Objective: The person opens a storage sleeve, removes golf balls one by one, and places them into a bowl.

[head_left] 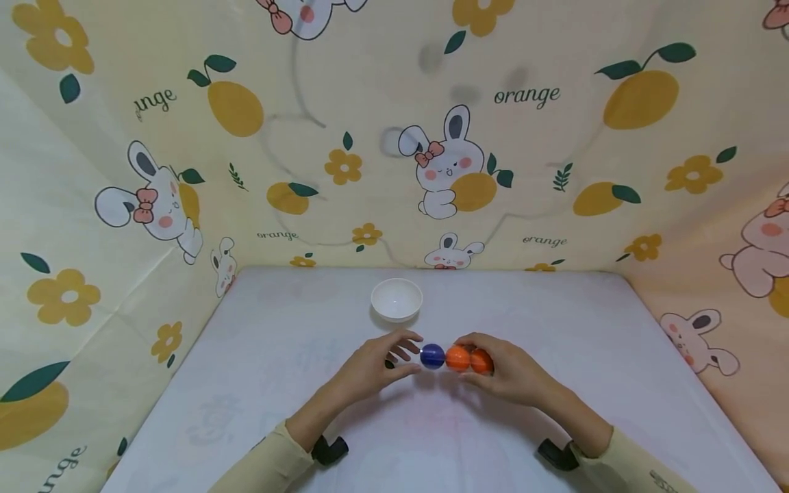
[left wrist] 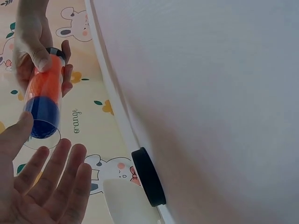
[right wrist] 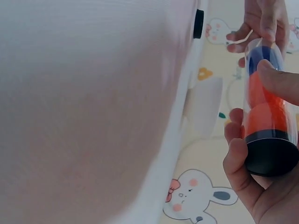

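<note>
A clear tube (head_left: 445,356) with a black end cap (right wrist: 272,156) lies sideways above the table, holding a blue ball (head_left: 432,356) and two orange balls (head_left: 457,358). My right hand (head_left: 508,370) grips it around the capped end, thumb along its side. Facing the uncapped end is my left hand (head_left: 372,366), its thumb and fingers spread with the tips right at the clear rim. In the left wrist view the left palm (left wrist: 49,196) shows nothing in it. A round black lid (left wrist: 148,177) stands apart on the table, mostly hidden behind the left hand in the head view.
Beyond the hands, a white bowl (head_left: 396,301) stands on the white-covered table (head_left: 296,301). Printed cloth walls (head_left: 370,89) with rabbits and oranges rise behind and on both sides. Each wrist wears a black band (head_left: 329,450).
</note>
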The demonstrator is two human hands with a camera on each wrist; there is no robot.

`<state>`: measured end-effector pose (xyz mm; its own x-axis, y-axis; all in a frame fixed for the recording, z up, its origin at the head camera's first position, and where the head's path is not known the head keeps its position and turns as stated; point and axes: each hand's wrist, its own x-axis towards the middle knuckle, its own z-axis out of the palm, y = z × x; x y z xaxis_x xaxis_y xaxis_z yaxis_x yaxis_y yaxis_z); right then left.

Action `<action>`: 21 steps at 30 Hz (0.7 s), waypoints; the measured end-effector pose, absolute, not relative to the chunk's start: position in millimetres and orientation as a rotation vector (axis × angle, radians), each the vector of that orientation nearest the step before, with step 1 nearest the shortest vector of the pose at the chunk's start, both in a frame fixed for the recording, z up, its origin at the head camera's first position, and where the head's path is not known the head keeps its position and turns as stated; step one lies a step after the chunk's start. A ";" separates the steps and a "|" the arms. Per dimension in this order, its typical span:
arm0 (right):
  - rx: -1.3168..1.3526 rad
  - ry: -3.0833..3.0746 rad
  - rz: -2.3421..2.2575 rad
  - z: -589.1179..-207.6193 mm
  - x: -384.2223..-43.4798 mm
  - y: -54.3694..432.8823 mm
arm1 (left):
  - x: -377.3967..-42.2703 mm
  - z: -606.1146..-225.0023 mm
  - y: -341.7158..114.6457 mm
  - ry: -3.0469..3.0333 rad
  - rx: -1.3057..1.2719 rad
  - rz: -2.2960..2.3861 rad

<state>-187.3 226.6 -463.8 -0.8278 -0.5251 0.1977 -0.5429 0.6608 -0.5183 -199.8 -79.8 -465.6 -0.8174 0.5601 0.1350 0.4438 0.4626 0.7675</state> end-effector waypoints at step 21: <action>0.879 -2.782 0.814 -454.7 -184.5 223.1 | -203.3 -462.1 -81.4 2.539 0.885 1.321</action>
<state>-184.5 223.1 -454.7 -0.8257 -0.5014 0.2583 -0.5616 0.6882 -0.4594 -203.3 -81.4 -462.1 -0.8159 0.5620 0.1359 0.4338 0.4396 0.7865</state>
